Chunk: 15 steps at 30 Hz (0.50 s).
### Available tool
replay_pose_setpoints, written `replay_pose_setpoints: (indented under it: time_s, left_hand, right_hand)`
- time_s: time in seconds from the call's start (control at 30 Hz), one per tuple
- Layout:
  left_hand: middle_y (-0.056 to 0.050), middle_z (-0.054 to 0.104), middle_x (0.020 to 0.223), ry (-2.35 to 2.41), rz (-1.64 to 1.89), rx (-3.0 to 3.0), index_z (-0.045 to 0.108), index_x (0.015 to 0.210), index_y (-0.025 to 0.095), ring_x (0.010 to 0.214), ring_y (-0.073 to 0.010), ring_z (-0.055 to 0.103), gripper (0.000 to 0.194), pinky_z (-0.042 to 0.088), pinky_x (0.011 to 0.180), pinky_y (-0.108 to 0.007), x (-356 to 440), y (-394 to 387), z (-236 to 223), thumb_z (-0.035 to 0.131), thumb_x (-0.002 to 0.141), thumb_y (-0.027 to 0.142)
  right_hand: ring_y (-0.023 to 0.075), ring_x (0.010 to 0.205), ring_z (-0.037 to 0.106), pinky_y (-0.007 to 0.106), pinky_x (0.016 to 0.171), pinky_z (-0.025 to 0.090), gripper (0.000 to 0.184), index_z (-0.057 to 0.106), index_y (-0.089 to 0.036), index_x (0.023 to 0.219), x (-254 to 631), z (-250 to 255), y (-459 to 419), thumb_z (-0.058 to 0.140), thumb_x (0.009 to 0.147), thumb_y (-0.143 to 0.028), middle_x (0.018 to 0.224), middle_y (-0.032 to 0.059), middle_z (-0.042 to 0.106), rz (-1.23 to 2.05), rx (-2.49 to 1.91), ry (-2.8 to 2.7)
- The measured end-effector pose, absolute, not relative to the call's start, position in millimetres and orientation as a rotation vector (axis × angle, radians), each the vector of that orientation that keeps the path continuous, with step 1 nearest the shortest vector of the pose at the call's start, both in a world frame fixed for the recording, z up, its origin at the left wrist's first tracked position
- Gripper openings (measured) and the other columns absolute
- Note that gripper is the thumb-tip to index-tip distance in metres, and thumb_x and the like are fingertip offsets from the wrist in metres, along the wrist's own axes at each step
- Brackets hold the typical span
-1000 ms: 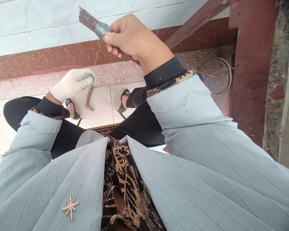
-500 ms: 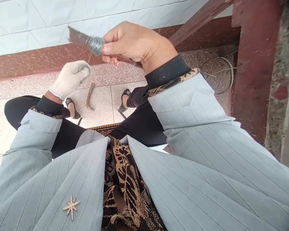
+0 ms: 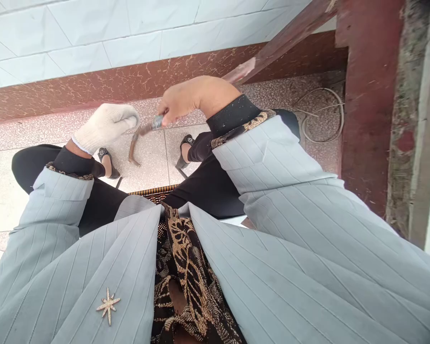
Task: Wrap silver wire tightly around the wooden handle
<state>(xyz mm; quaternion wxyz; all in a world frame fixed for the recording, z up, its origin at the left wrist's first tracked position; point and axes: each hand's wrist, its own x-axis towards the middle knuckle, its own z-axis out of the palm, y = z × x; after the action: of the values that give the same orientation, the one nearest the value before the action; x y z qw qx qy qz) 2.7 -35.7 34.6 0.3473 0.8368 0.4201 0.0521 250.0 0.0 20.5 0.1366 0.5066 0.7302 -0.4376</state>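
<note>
My right hand (image 3: 188, 100), bare, is closed around a flat brown stick wound with thin grey wire (image 3: 156, 122). The stick's free end (image 3: 145, 129) points down and left, slightly blurred. To the left, in a white knitted glove, my left hand (image 3: 105, 123) is closed with thumb and fingers pressed together. A thin strand led from the winding toward this glove a moment ago; now it is too fine to make out. On the floor below, between my feet, lies a bent brown stick-like thing (image 3: 133, 152).
A tiled wall (image 3: 136, 28) with a dark red base rises ahead. At right stand a dark red wooden post (image 3: 369, 105) and a slanting beam (image 3: 283, 36). A loop of pale cable (image 3: 340, 124) lies on the floor by the post. My feet rest on pale floor tiles.
My right hand has come down toward the floor with the wound stick, which now tilts downward to the left. My gloved left hand has sunk slightly and stays closed.
</note>
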Motion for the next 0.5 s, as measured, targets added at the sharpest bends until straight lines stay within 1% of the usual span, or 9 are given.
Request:
replay_pose_setpoints:
  time_s: [0.07,0.1,0.13,0.17,0.27,0.33,0.37,0.43,0.5]
  left_hand:
    - [-0.003,0.073,0.092,1.142,0.160,2.171,0.074,0.093,0.018,0.093,-0.0198,0.066,0.023,0.051,0.092,-0.034,-2.1,-34.4,38.8,0.052,0.094,0.028]
    - [-0.003,0.073,0.092,1.168,0.177,2.158,0.073,0.092,0.019,0.091,-0.0194,0.066,0.022,0.051,0.090,-0.035,-3.9,-34.0,39.7,0.053,0.094,0.028]
    - [-0.003,0.073,0.091,1.197,0.199,2.137,0.072,0.092,0.019,0.088,-0.0188,0.064,0.021,0.051,0.088,-0.035,-5.1,-34.0,39.6,0.053,0.094,0.028]
    - [-0.003,0.072,0.089,1.224,0.214,2.114,0.072,0.093,0.019,0.086,-0.0182,0.063,0.020,0.051,0.085,-0.035,-5.5,-34.3,38.6,0.053,0.095,0.028]
    - [-0.002,0.071,0.085,1.245,0.167,2.103,0.071,0.098,0.021,0.085,-0.0193,0.062,0.023,0.051,0.083,-0.036,-0.8,-37.4,31.8,0.050,0.100,0.030]
    - [-0.004,0.073,0.089,1.179,0.074,2.180,0.072,0.100,0.022,0.090,-0.0223,0.066,0.026,0.052,0.086,-0.037,6.5,-41.5,26.6,0.047,0.101,0.030]
    - [-0.005,0.074,0.093,1.132,0.025,2.228,0.072,0.101,0.021,0.093,-0.0236,0.068,0.028,0.052,0.088,-0.038,10.7,-43.9,24.5,0.046,0.101,0.030]
    - [-0.006,0.076,0.097,1.055,-0.079,2.323,0.073,0.104,0.021,0.095,-0.0252,0.070,0.029,0.053,0.088,-0.038,17.9,-48.9,21.9,0.046,0.101,0.030]
    - [-0.007,0.076,0.096,1.030,-0.165,2.406,0.074,0.104,0.020,0.093,-0.0264,0.072,0.029,0.052,0.086,-0.037,21.2,-52.7,21.3,0.046,0.101,0.030]
  right_hand:
    - [-0.0009,0.055,0.045,0.017,0.063,0.034,0.017,0.073,-0.004,0.080,250.9,32.1,-10.3,0.077,0.092,-0.014,0.057,-0.0086,0.054,-1.572,1.072,1.980]
    - [-0.0009,0.058,0.047,0.017,0.065,0.035,0.019,0.073,-0.004,0.083,252.5,39.3,-16.0,0.075,0.095,-0.018,0.062,-0.0079,0.057,-1.722,0.926,2.004]
    - [0.0021,0.061,0.052,0.017,0.065,0.038,0.019,0.073,-0.007,0.086,254.7,46.1,-21.2,0.076,0.096,-0.022,0.067,-0.0061,0.060,-1.864,0.801,2.077]
    - [0.0039,0.061,0.051,0.018,0.064,0.039,0.022,0.071,-0.009,0.084,257.0,51.9,-25.6,0.080,0.094,-0.027,0.069,-0.0046,0.061,-2.012,0.831,2.246]
    - [0.0100,0.066,0.051,0.023,0.063,0.040,0.031,0.063,-0.016,0.084,260.6,57.4,-31.4,0.076,0.097,-0.041,0.077,0.0002,0.061,-2.424,1.404,2.420]
    - [0.0125,0.066,0.049,0.026,0.063,0.041,0.032,0.056,-0.018,0.081,258.2,51.0,-29.5,0.067,0.101,-0.041,0.077,0.0021,0.060,-2.350,1.754,2.333]
    - [0.0138,0.067,0.050,0.028,0.066,0.042,0.030,0.055,-0.019,0.081,255.9,45.9,-27.7,0.064,0.102,-0.039,0.078,0.0032,0.061,-2.197,1.880,2.311]
    - [0.0166,0.071,0.053,0.031,0.070,0.042,0.026,0.056,-0.019,0.082,250.7,34.9,-24.8,0.062,0.101,-0.035,0.078,0.0055,0.063,-1.736,2.030,2.301]
    - [0.0198,0.077,0.055,0.033,0.072,0.040,0.022,0.060,-0.018,0.084,246.4,25.2,-25.0,0.064,0.100,-0.033,0.078,0.0081,0.063,-1.289,1.985,2.330]
